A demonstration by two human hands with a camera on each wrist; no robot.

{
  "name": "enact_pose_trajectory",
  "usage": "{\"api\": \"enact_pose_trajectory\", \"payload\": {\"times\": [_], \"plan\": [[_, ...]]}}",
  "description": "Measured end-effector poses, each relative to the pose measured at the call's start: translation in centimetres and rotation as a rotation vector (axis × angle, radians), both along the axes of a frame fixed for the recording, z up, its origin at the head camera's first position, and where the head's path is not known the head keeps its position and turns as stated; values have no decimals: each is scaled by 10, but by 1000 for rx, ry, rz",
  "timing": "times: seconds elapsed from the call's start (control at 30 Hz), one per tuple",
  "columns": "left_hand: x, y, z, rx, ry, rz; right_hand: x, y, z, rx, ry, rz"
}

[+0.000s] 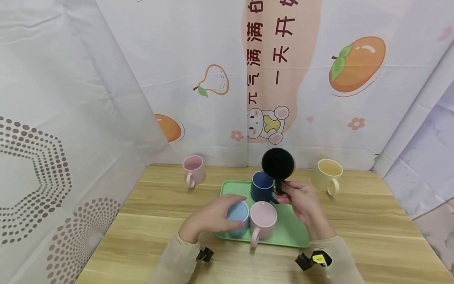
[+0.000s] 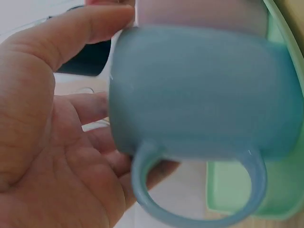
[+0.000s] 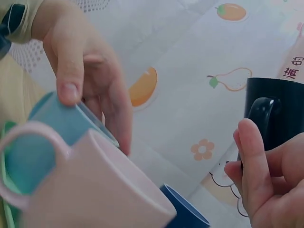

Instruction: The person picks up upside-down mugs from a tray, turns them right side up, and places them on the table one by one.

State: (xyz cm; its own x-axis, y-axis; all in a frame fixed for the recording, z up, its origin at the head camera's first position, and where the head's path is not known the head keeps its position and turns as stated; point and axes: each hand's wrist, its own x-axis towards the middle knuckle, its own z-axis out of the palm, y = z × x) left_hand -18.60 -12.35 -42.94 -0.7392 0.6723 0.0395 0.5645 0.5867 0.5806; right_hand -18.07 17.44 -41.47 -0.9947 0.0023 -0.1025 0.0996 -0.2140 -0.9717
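Observation:
My right hand (image 1: 303, 199) pinches the handle of a black mug (image 1: 278, 162), raised above the back of a green tray (image 1: 291, 230), its mouth facing me. On the tray, my left hand (image 1: 216, 213) curves around the rim of a light blue mug (image 1: 238, 215), thumb on the near side and fingers along the far side. Its handle shows in the left wrist view, below the mug body (image 2: 199, 95). Right beside it stands a pink mug (image 1: 263, 221), handle toward me. Behind that stands a dark blue mug (image 1: 261, 187), partly overlapped by the black mug.
Another pink mug (image 1: 194, 170) stands at the back left of the wooden table (image 1: 142, 236). A yellow mug (image 1: 328, 175) stands at the back right. A printed white curtain (image 1: 198, 47) hangs close behind the table's back edge.

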Motion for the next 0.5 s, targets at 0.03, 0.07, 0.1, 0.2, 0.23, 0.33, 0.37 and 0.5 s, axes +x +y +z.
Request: {"api": "enact_pose_trajectory", "payload": {"times": [0.03,0.07,0.1,0.2,0.23,0.33,0.37,0.5], "plan": [[1,2,1,1,18,-4,1,0,0,-18,3,13],[2,3,3,8,26,-4,1,-1,0,-37,4,20],[3,5,5,21,38,-4,1,-2,1,-53,8,27],[6,12,10,72,66,16,2,-4,2,-96,1,36],[7,15,12,88,77,24,2,-5,2,-106,-6,39],[7,25,16,117,139,45,2,-8,4,-135,-36,46],[7,30,17,126,163,49,2,-9,5,-142,-47,46],[8,50,29,203,234,57,2,-10,4,-158,-73,41]]}}
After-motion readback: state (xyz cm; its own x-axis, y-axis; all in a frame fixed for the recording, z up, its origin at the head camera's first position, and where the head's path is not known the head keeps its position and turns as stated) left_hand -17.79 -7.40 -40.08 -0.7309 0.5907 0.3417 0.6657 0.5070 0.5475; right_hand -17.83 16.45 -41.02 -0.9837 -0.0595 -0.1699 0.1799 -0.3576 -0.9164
